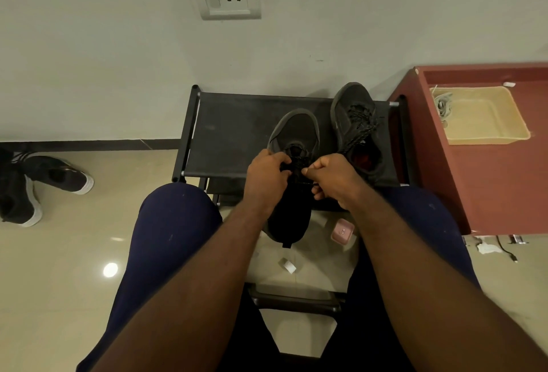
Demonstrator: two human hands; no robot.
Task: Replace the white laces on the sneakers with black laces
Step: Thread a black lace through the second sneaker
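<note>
A black sneaker [296, 131] lies toe-away on the front edge of a black fabric rack [234, 131], its heel hanging over toward my knees. My left hand [267, 178] and my right hand [335, 178] are both curled over its tongue area, each pinching a black lace [299, 161]. The lace ends are hidden by my fingers. A second black sneaker [355, 128] with speckled black laces threaded through it lies to the right on the rack. White laces [443, 104] lie bunched in a beige tray [486, 131].
The beige tray sits on a red-brown cabinet [489, 187] at the right. Another pair of dark shoes with white soles [38, 187] lies on the floor at left. A pink case [342, 231] and a white scrap [287, 265] lie on the tiles between my knees.
</note>
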